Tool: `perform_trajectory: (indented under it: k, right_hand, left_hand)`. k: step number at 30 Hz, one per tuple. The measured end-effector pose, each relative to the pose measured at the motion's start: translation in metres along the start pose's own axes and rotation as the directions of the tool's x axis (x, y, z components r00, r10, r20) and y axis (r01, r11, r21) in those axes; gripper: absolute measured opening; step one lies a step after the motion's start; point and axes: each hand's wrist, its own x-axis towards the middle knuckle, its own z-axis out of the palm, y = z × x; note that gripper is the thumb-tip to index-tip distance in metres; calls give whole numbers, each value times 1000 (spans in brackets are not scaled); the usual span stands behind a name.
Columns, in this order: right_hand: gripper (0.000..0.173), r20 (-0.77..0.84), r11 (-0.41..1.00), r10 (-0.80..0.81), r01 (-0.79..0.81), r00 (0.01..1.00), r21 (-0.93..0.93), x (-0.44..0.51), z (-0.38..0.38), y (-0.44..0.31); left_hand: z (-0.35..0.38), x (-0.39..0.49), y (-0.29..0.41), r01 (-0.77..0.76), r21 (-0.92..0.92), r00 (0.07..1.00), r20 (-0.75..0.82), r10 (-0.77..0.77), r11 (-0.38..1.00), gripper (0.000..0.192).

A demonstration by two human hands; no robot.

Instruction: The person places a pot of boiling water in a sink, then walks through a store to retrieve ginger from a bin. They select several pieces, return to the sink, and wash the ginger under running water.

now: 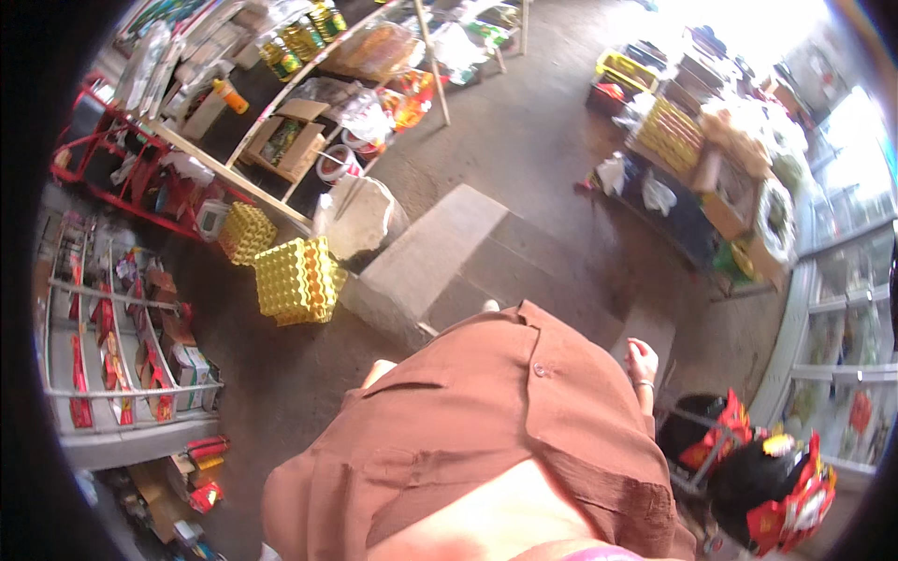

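My right hand (642, 361) hangs beside the brown shirt (484, 393), its fingers loosely bent and slightly apart, with nothing seen in it. A band circles the wrist. Of my left hand (379, 370), only a small patch of skin shows past the shirt's left side; the fingers are hidden. Nearest on that side is a stack of yellow egg trays (291, 280), with another stack (247, 233) behind it. A concrete step (435, 256) lies ahead of me. Black bags with red packaging (758, 470) stand low at the right, below my right hand.
A wire shelf (133, 389) with red packets stands at the left. Ahead left, a rack holds oil bottles (302, 38), an open carton (287, 140) and tubs (339, 165). At the right are a loaded table (652, 196), egg trays (670, 133) and a glass-doored cabinet (842, 343).
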Motion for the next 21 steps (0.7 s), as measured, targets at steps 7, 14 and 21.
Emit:
perform_trajectory:
  k: [7, 14, 21]
  right_hand:
    - [16, 136, 951, -72, 109, 988, -289, 93, 54, -26]
    - [14, 38, 996, -53, 55, 998, -70, 174, 34, -65]
    - [17, -80, 996, -70, 74, 994, 47, 273, 16, -67]
  left_hand:
    - [33, 106, 170, -240, 391, 968, 26, 249, 889, 13]
    - [105, 164, 346, -481, -129, 875, -12, 484, 867, 16]
    - [141, 243, 391, -414, 255, 908, 53, 415, 874, 18]
